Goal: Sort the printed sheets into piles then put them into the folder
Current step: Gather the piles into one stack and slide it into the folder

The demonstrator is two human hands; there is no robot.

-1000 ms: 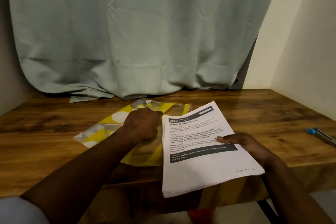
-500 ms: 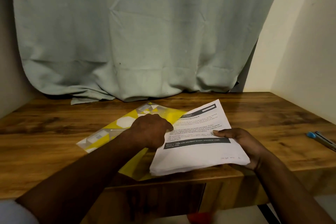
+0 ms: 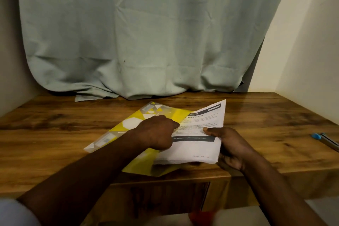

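Sheets [image 3: 198,149] lie long axis 7-to-1 o'clock, left edge over folder [image 3: 119,133] at 9 o'clock. Right hand [image 3: 233,147] pinches the 3 o'clock edge; left hand [image 3: 156,132] curled at folder mouth, hold unclear.

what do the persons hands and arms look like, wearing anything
The left hand and right hand are bare: no gloves, rings or watch in view. Both arms are uncovered too, except a pale sleeve showing at the left upper arm.
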